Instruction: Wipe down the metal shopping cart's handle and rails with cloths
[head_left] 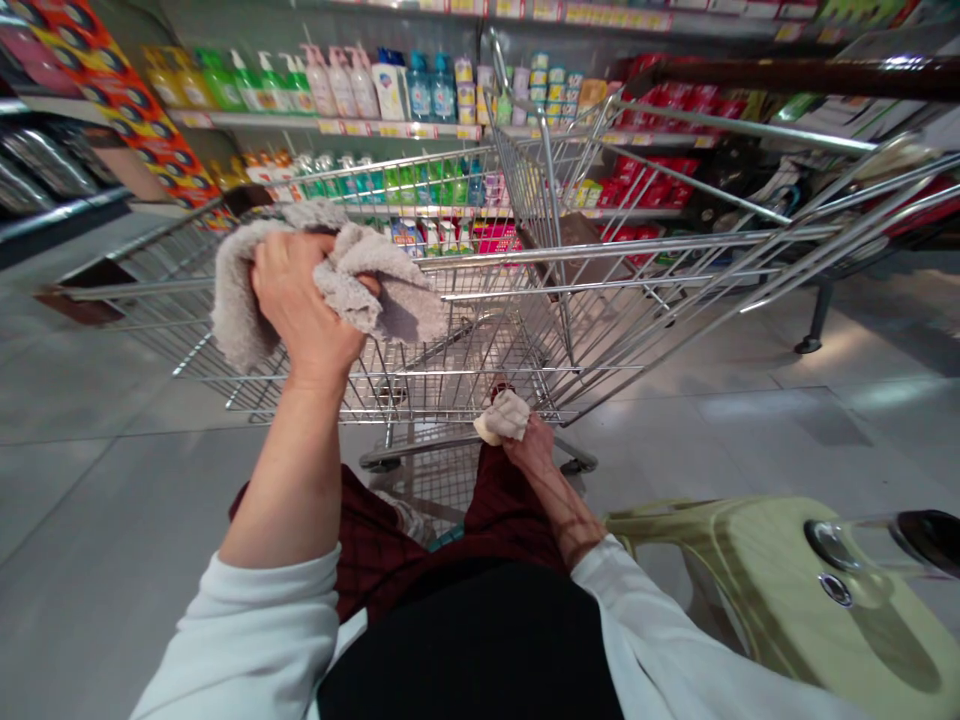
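Observation:
My left hand (300,290) is closed around a fluffy grey cloth (244,290), pressing it on the top rail of a metal shopping cart (480,262). Loose folds of the cloth hang to the right of my fingers. Lower down, my right hand (534,442) is closed on a small whitish cloth (508,412), held near my knee by the cart's lower edge. The cart stands sideways in front of me. Its wire child-seat flap (544,170) rises on the right, where the handle bar (787,78) also shows.
Behind the cart, a store shelf (420,130) carries rows of pump bottles, jars and red packs. A yellow-green plastic stool (765,570) is at my right, with a clear, dark-lidded container (877,540) on it. An orange patterned display strip (127,110) stands left.

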